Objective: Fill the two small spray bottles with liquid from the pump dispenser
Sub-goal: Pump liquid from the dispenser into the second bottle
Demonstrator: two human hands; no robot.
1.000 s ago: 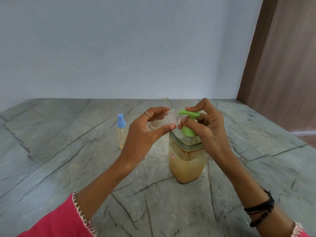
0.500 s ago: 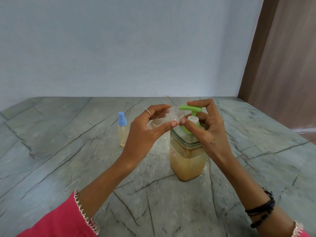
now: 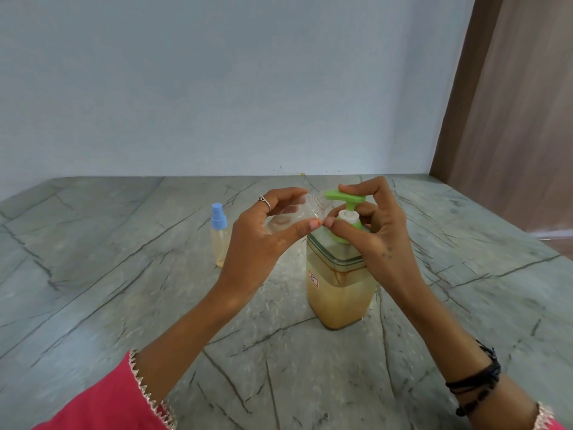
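Observation:
A square clear pump dispenser (image 3: 339,293) with amber liquid and a green pump head (image 3: 344,196) stands on the marble counter (image 3: 124,305). My right hand (image 3: 376,231) rests on it, index finger on top of the pump head, thumb by the white collar. My left hand (image 3: 260,237) holds a small clear uncapped spray bottle (image 3: 305,209) tilted, its mouth at the green spout. A second small spray bottle (image 3: 219,238) with a blue cap and pale liquid inside stands upright to the left.
A pale blue wall (image 3: 217,88) bounds the counter at the back. A brown wooden panel (image 3: 511,119) rises at the right. Pink sleeves and a black wristband show at the bottom edge.
The green pump head has risen from its pressed position, exposing the white collar and stem. My right index finger stays on top. My left hand keeps the clear bottle at the spout.

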